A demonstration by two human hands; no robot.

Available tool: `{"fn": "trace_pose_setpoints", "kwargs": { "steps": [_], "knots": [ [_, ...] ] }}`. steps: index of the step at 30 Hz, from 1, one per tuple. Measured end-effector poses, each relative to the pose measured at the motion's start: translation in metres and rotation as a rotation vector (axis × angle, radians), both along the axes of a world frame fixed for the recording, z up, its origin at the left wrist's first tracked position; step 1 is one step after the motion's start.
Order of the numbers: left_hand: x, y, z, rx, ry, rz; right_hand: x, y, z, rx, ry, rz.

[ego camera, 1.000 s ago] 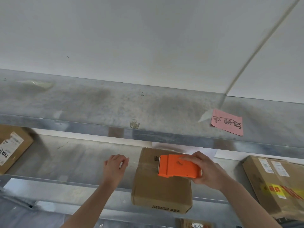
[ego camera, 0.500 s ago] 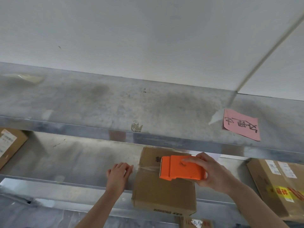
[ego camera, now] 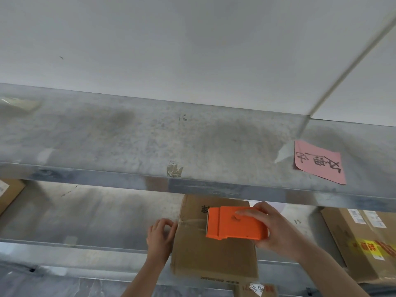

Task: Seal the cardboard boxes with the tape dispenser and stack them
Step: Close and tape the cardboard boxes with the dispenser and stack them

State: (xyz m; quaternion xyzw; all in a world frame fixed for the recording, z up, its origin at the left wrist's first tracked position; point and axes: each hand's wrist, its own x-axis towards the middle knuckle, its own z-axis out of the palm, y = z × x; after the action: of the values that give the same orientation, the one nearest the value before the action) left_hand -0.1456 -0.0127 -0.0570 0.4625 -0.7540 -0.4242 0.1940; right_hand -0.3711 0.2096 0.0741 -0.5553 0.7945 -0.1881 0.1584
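Observation:
A brown cardboard box [ego camera: 212, 256] sits on the lower metal shelf [ego camera: 90, 219], its front overhanging the shelf edge. My right hand [ego camera: 272, 228] grips an orange tape dispenser [ego camera: 233, 224] lying on the box top. A strip of clear tape [ego camera: 190, 221] runs from the dispenser's left end across to the box's left edge. My left hand [ego camera: 160, 234] presses against the box's left side at the tape end, fingers slightly bent.
An upper metal shelf [ego camera: 150, 146] spans the view with a pink handwritten note [ego camera: 319, 161] on it. More cardboard boxes stand at the right [ego camera: 364, 243] and far left [ego camera: 8, 194]. Another labelled box [ego camera: 257, 290] peeks out below.
My left hand moved right from the bare shelf to the box's left side, pressing the tape end there. The dispenser stays on the box top.

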Motion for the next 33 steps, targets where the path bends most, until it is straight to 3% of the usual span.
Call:
{"fn": "trace_pose_setpoints", "kwargs": {
  "steps": [4, 7, 9, 11, 13, 18, 22, 33],
  "knots": [
    [0.004, -0.004, -0.005, 0.165, -0.081, 0.031, 0.002, 0.001, 0.001, 0.001, -0.003, 0.009],
    [0.010, -0.013, 0.026, 0.261, 0.203, 0.028, 0.002, 0.004, 0.004, -0.002, -0.023, 0.018],
    [0.010, -0.012, 0.055, 0.327, 0.298, -0.232, 0.001, 0.006, 0.005, -0.001, -0.035, 0.024],
    [0.005, -0.008, 0.067, 0.216, 0.094, -0.530, 0.001, 0.007, 0.006, -0.003, -0.027, 0.041],
    [0.000, -0.010, 0.065, 0.029, -0.062, -0.673, 0.002, 0.007, 0.007, -0.005, -0.020, 0.050],
    [0.002, -0.014, 0.063, 0.091, -0.043, -0.636, -0.015, 0.033, 0.019, 0.029, 0.055, 0.002],
    [0.001, -0.011, 0.065, 0.110, -0.054, -0.630, -0.043, 0.081, 0.023, 0.027, -0.033, -0.069],
    [-0.004, -0.009, 0.065, 0.068, -0.146, -0.617, -0.095, 0.147, 0.007, 0.189, 0.018, -0.089]
  ]
}}
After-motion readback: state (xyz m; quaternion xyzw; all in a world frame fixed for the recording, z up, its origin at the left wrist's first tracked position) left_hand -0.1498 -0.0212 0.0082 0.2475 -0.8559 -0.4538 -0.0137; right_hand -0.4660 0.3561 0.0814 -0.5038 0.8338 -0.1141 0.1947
